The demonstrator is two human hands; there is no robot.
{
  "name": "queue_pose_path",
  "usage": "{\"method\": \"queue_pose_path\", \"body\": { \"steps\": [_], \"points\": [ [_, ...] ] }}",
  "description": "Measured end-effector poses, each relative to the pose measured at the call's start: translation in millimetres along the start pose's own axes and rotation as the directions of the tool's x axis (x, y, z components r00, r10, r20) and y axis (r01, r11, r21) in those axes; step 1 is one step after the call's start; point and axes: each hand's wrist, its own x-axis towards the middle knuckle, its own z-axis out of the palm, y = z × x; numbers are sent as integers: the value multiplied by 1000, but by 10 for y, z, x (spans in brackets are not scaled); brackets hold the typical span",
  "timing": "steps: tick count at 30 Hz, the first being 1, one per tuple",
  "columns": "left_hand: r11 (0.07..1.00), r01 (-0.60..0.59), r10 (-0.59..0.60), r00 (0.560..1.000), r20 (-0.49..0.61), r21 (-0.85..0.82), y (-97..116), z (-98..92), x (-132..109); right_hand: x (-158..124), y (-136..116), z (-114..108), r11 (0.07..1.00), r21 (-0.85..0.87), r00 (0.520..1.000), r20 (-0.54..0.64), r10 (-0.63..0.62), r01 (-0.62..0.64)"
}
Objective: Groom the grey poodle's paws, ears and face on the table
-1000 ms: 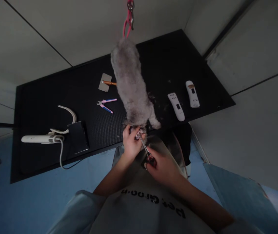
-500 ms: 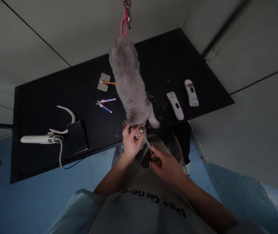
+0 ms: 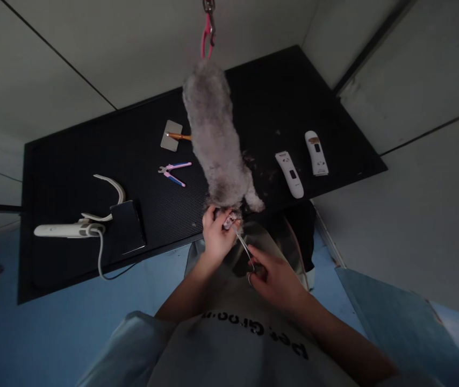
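A grey, short-coated dog (image 3: 215, 131) stands on a black grooming table (image 3: 144, 118), its far end under a pink loop. My left hand (image 3: 218, 234) is closed around one of its paws (image 3: 230, 219) at the near table edge, pale fur and pinkish skin showing between thumb and fingers. In my right hand (image 3: 272, 274) is a pair of thin metal scissors (image 3: 243, 244), fingers in the ring handles. The scissor tips touch or nearly touch the paw; their exact contact is too small to tell. Another leg (image 3: 254, 200) rests on the table to the right.
Two white clippers (image 3: 289, 174) (image 3: 316, 153) lie on the right. Left of the dog are a slicker brush (image 3: 172, 135) and pink-and-blue nail clippers (image 3: 173, 173). Farther left are a white corded device (image 3: 68, 230), a curved white strap (image 3: 116, 188) and a black box (image 3: 128, 226). A pink loop (image 3: 207, 37) hangs from a metal clip.
The scissors have moved slightly left and up to the paw, and their blades have come together. My left hand keeps its hold. The dog's far end has shifted slightly right.
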Motion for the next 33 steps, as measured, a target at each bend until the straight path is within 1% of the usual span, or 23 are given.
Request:
{"method": "queue_pose_path", "body": {
  "steps": [2, 4, 9, 11, 14, 18, 22, 27, 30, 33],
  "points": [
    [1000, 2, -2, 1000, 9, 2, 11, 1, -1, 17, -4, 5, 999, -36, 998, -60, 4, -6],
    [1000, 2, -2, 1000, 13, 10, 17, -2, -3, 59, -16, 13, 998, -70, 996, -84, -5, -1],
    [999, -21, 21, 1000, 3, 39, 7, -7, -6, 111, 9, 20, 996, -80, 999, 19, -25, 26],
    [998, -31, 32, 999, -9, 52, 7, -5, -4, 89, 51, 6, 998, -67, 1000, 1, -14, 14],
    [997, -37, 38, 999, -14, 61, 21, 2, 4, 53, 98, -29, 999, -39, 997, -65, 32, -35],
    [997, -53, 54, 998, -14, 59, 40, 7, 11, 67, 50, -51, 997, -71, 996, -86, 33, -39],
    [994, -80, 82, 997, -12, 73, 21, 6, 10, 137, -45, -34, 996, -82, 998, -63, 23, -29],
    [994, -89, 91, 996, -23, 58, 2, 12, 6, 110, -28, -58, 1000, 0, 1000, 25, 18, -18],
    [995, -84, 85, 996, -30, 57, 18, 21, 5, 23, 21, -110, 998, 26, 997, 49, 62, -64],
    [993, -95, 97, 995, -22, 66, 44, 28, 3, -23, 25, -135, 990, 25, 990, 10, 140, -140]
  ]
}}
